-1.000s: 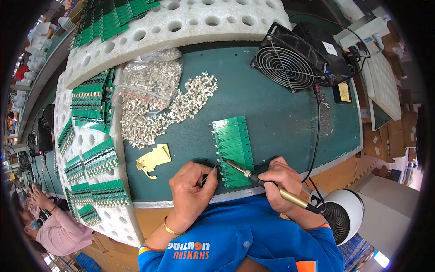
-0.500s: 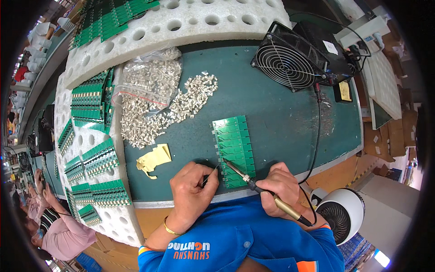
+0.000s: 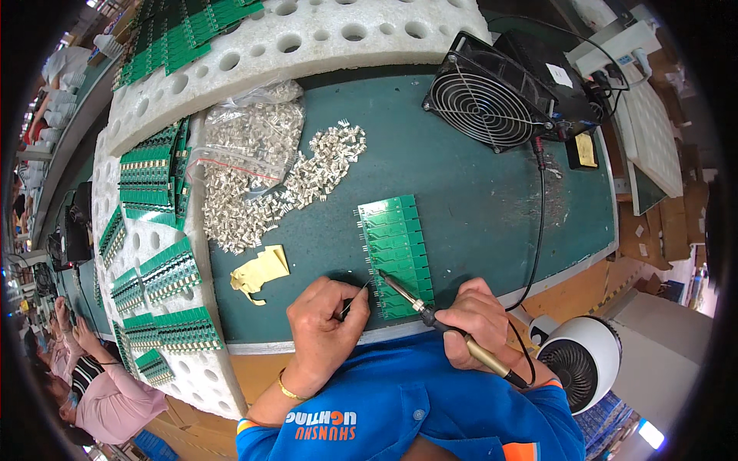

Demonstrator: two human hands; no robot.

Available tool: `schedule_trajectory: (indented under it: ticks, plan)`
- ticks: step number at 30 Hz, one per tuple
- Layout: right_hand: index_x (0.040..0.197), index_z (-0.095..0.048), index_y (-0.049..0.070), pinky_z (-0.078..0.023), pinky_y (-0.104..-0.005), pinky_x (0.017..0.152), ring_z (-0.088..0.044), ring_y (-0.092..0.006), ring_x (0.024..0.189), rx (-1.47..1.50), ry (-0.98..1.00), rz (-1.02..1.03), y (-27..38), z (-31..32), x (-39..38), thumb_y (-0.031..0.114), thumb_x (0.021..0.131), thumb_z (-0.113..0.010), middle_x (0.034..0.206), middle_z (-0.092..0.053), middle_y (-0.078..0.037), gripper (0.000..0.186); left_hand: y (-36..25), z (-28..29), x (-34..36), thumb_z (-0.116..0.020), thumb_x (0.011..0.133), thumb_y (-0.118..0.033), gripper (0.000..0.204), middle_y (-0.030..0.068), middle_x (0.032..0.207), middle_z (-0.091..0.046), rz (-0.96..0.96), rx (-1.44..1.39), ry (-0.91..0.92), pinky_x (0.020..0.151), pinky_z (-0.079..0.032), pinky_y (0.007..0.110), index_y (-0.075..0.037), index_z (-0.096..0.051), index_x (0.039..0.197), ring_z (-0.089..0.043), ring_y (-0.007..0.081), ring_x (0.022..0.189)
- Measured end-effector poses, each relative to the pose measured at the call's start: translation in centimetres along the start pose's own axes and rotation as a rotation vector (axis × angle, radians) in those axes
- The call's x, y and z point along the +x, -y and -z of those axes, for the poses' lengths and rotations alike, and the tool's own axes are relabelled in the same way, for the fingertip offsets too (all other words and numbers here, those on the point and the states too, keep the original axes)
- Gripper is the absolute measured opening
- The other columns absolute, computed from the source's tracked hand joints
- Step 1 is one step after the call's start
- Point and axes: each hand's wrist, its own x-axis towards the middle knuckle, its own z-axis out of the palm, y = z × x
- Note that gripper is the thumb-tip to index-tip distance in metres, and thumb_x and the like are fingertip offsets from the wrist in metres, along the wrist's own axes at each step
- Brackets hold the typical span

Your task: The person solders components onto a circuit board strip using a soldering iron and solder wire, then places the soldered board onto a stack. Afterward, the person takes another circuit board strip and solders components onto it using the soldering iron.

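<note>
A green circuit board panel [image 3: 401,246] lies on the mat, small metal pins along its left edge. My right hand [image 3: 477,323] grips a gold-and-black soldering iron [image 3: 484,356]; its tip touches or hovers at the board's left edge, too small to tell. My left hand [image 3: 327,319], fingers curled, pinches a thin wire [image 3: 363,289], probably solder, that reaches toward that tip. A crumpled yellow piece [image 3: 261,270] lies above my left hand. Behind it are loose white connectors [image 3: 327,165] and a clear bag of them [image 3: 250,134].
Foam racks [image 3: 292,21] hold green boards [image 3: 154,177] at left and back. A black fan [image 3: 484,104], sponge holder [image 3: 584,150] and iron's cord [image 3: 541,223] are at right. A white fan [image 3: 576,361] stands low right. Co-workers [image 3: 115,399] sit left; the mat's front edge [image 3: 415,327] lies before me.
My right hand and the iron have shifted slightly left, the handle tilting more steeply. My left hand stays almost still. The co-worker's hands at left have moved.
</note>
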Motion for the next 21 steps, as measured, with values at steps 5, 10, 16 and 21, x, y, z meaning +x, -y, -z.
schedule_trajectory:
  ticks: [5, 10, 16, 21]
  plan:
    - [0.096, -0.065, 0.001, -0.045, -0.0357, 0.058, -0.055, -0.0211, 0.052, -0.002, -0.011, 0.006, -0.11, -0.18, -0.12, 0.012, 0.082, -0.068, 0.065, -0.061, -0.007, 0.018, -0.03, 0.00, 0.08, -0.075, 0.076, 0.000, 0.009, 0.0038, 0.059, -0.048, 0.009, -0.002, 0.003, 0.043, -0.034, 0.028, -0.004, -0.066, 0.074, -0.043, 0.0122, 0.047]
    - [0.097, -0.065, 0.001, -0.045, -0.0356, 0.059, -0.055, -0.0209, 0.052, 0.000, -0.004, 0.001, -0.05, -0.22, -0.33, 0.014, 0.083, -0.069, 0.065, -0.061, -0.007, 0.019, 0.16, -0.03, 0.13, -0.074, 0.077, 0.000, 0.010, 0.0039, 0.059, -0.049, -0.010, 0.005, 0.010, 0.043, -0.034, 0.028, -0.004, -0.066, 0.073, -0.044, 0.0120, 0.048]
    - [0.100, -0.064, 0.002, -0.046, -0.0342, 0.059, -0.058, -0.0202, 0.054, -0.061, 0.031, 0.033, 0.29, -0.20, -0.33, 0.024, 0.085, -0.073, 0.066, -0.062, -0.006, 0.028, 0.07, 0.08, 0.10, -0.074, 0.077, 0.000, 0.010, 0.0042, 0.060, -0.050, -0.015, 0.000, 0.019, 0.043, -0.035, 0.028, -0.004, -0.066, 0.074, -0.045, 0.0123, 0.048]
    - [0.103, -0.063, 0.003, -0.047, -0.0342, 0.061, -0.060, -0.0201, 0.055, -0.121, 0.080, 0.054, 0.56, -0.10, -0.47, 0.029, 0.086, -0.074, 0.067, -0.063, -0.005, 0.033, 0.11, 0.02, 0.14, -0.074, 0.077, -0.001, 0.010, 0.0048, 0.061, -0.051, -0.024, 0.018, 0.007, 0.043, -0.035, 0.029, -0.004, -0.066, 0.074, -0.046, 0.0131, 0.047]
